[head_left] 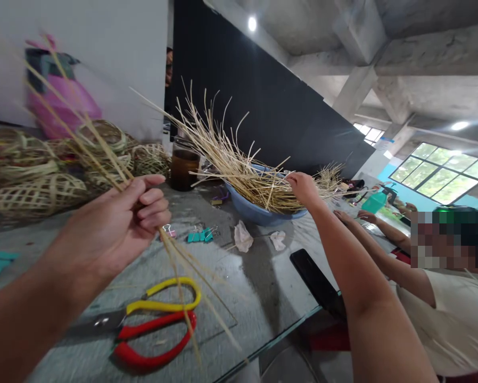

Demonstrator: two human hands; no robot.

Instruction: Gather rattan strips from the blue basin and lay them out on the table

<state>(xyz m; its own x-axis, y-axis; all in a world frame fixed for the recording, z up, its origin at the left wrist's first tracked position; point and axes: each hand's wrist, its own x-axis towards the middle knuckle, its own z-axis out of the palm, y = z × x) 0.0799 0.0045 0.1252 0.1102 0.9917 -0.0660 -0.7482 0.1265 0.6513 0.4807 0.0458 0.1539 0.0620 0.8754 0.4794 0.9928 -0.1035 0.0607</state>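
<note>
Clock read over the camera view, twelve at the top: left hand (125,218) at nine, closed, fingers curled round a few thin strips (175,251) that fan out above the fist and trail below it. Right hand (304,189) at two, fingers bent down at the strip pile (239,170); contact likely but fingertips hidden, so cannot tell how far open it is or whether it has hold of any. Pile lies in a blue basin (258,210) just above the middle, long loose ends sticking up toward eleven and over the rim. Brown jar (185,167) beside the basin toward eleven. Woven baskets (37,196) heaped at nine to ten, blurred, pink sprayer (65,103) behind them. Scissors (159,306) at seven on the grey counter (271,282), yellow and red handles spread apart, held strips hanging across them. Teal clips (201,234) bunched near the middle; two crumpled white scraps (244,237) toward six, below the basin. Black phone-like object (311,276) at five, by the counter edge. Another person (454,303) at four, arms reaching over the counter; green bottle (375,202) at three, beyond those arms.
</note>
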